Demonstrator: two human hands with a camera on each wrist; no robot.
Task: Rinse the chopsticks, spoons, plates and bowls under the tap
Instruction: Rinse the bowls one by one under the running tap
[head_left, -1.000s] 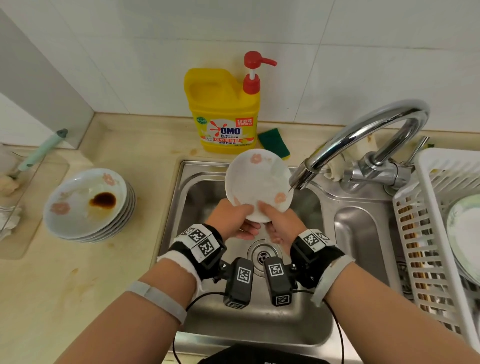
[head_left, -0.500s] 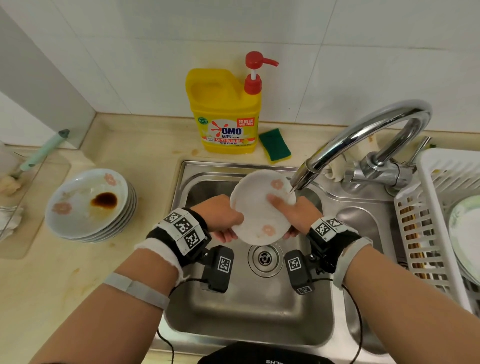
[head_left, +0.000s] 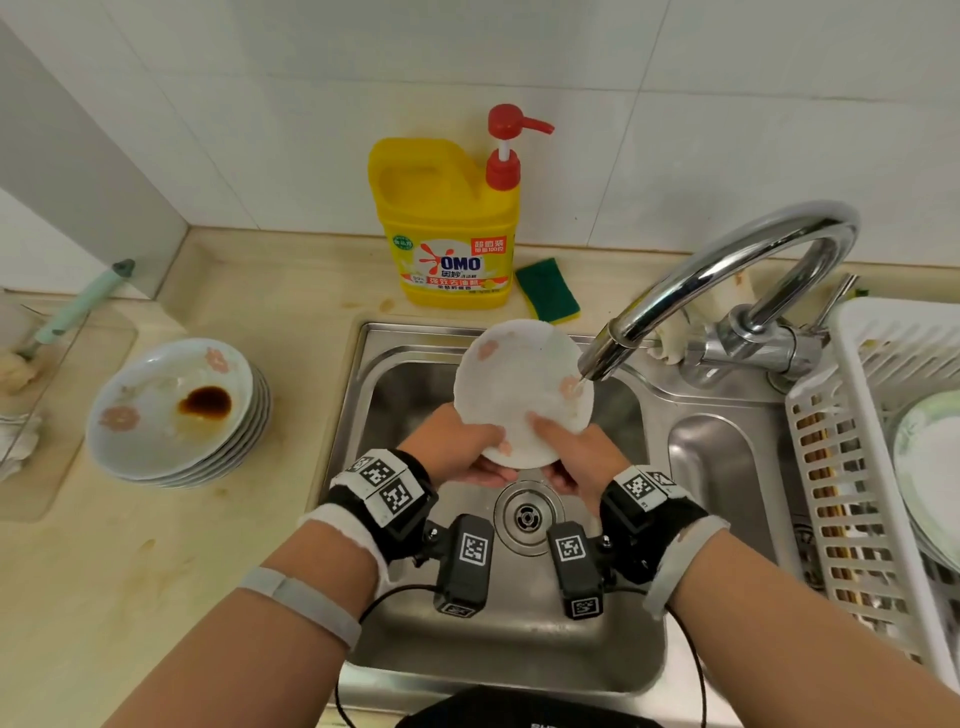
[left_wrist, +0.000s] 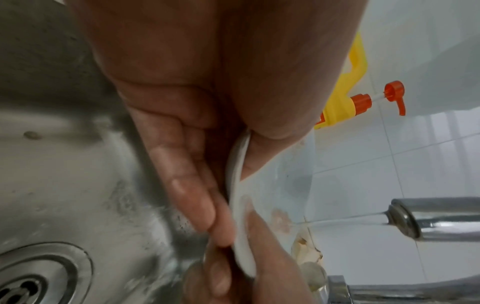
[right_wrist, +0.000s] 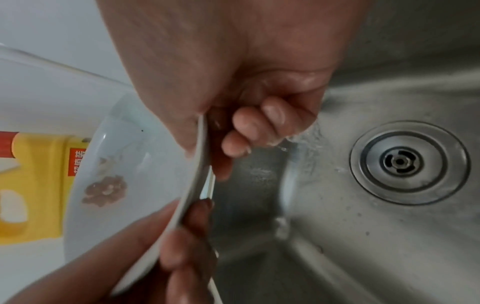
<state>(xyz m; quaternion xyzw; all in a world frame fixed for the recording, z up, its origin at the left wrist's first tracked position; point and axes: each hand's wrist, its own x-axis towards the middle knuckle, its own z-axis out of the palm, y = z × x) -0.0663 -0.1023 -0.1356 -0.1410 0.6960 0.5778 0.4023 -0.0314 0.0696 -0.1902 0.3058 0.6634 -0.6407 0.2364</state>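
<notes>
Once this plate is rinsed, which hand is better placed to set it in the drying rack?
Right, probably. The white drying rack stands right of the sink, on the right hand's side. Both hands grip the plate; the left hand would have to cross over.

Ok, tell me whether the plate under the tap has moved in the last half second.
Yes. The plate has tipped up and back toward the detergent bottle, its top edge now past the sink rim.
</notes>
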